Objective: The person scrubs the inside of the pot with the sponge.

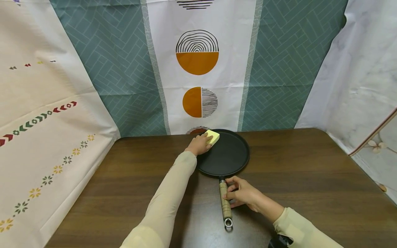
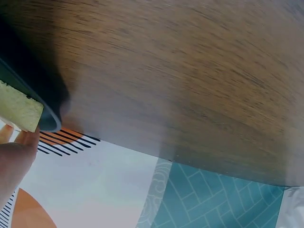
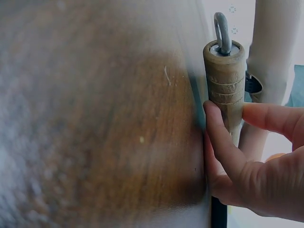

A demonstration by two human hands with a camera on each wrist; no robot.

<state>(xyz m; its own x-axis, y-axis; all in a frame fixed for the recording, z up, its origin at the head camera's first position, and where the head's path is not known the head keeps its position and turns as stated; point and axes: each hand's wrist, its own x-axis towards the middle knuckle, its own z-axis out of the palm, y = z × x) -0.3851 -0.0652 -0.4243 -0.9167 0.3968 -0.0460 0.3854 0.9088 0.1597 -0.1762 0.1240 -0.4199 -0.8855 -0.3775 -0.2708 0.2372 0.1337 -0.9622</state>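
A flat round black pan [image 1: 227, 155] lies on the wooden table, its wooden handle [image 1: 225, 203] pointing toward me. At the pan's far left edge my left hand [image 1: 200, 144] holds a pale yellow sponge [image 1: 214, 136]. The left wrist view catches the sponge [image 2: 19, 107] just inside the dark rim, with the fingertips along its side. My right hand [image 1: 245, 194] grips the handle from its right side. In the right wrist view, thumb and fingers stand on either side of the ribbed handle [image 3: 225, 80], which ends in a metal ring [image 3: 222, 33].
The brown table [image 1: 149, 172] reaches back to a patterned teal and white cloth [image 1: 198, 82]. Light cloths hang at the left [image 1: 46, 155] and right [image 1: 356, 86]. My left forearm [image 1: 167, 196] stretches across the table left of the handle.
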